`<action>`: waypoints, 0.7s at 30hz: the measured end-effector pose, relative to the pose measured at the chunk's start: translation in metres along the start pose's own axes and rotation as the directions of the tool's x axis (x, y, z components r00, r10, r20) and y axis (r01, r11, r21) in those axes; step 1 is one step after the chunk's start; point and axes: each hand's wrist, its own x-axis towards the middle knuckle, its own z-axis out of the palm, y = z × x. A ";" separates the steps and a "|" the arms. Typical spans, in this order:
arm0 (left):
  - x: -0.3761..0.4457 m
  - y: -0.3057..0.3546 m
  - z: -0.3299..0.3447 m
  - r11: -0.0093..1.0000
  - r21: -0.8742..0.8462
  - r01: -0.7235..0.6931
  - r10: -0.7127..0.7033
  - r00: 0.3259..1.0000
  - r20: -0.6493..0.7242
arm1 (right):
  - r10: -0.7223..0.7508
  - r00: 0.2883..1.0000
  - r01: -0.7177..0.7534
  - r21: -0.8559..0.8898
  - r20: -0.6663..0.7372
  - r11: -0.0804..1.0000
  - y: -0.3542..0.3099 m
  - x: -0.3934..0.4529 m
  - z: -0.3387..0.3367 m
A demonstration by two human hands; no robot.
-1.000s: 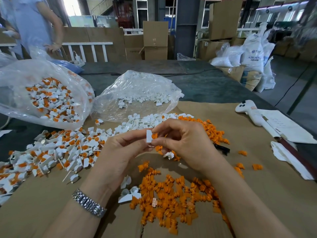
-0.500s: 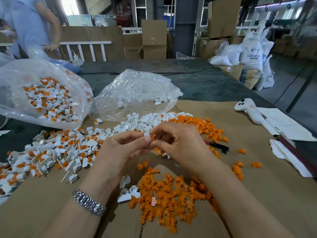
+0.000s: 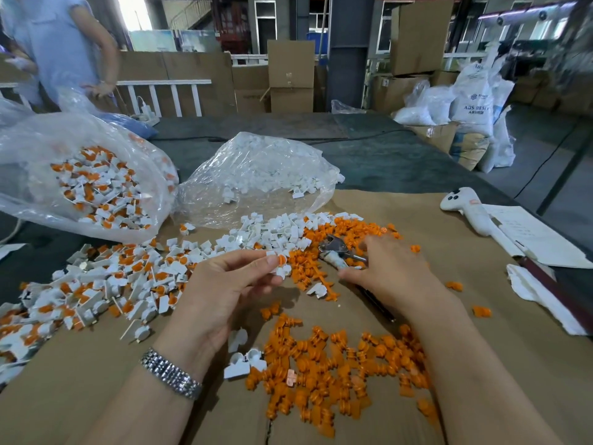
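Left hand pinching clip, right apparently gripping tool, plugs around

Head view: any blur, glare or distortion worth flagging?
Head view: the right hand and its tool smear with motion; the left hand and its part are sharp; the opening at top left is blown out; sheen streaks the clear bag; the wide angle bends the edges; shadows are soft.

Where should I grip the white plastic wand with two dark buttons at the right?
Grip the white plastic wand by its straight shaft, from above-left: it lies flat, the shaft slimmer than the button head, brown cardboard bare on that side, white paper sheets on the other.
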 end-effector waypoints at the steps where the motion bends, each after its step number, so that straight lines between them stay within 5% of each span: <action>1: 0.000 0.000 0.000 1.000 -0.008 0.000 0.000 1.000 0.002 | 0.001 0.999 0.000 -0.033 0.040 0.999 0.000 0.000 0.002; 7: 0.001 0.000 0.000 0.995 -0.097 -0.002 0.001 1.000 -0.018 | -0.046 0.999 0.045 -0.061 -0.019 0.997 -0.006 -0.002 0.003; 13: 0.000 0.001 0.005 0.981 -0.185 -0.049 0.039 0.998 -0.059 | -0.169 0.978 0.204 0.372 -0.125 0.906 -0.012 -0.012 -0.016; 16: -0.001 0.002 0.008 0.974 -0.206 -0.092 0.079 0.994 -0.071 | -0.317 0.947 0.304 0.490 -0.058 0.817 -0.021 -0.025 -0.026; 21: -0.002 0.001 0.009 0.964 -0.206 -0.169 0.155 0.985 -0.078 | -0.411 0.907 0.323 0.475 0.091 0.818 -0.034 -0.034 -0.027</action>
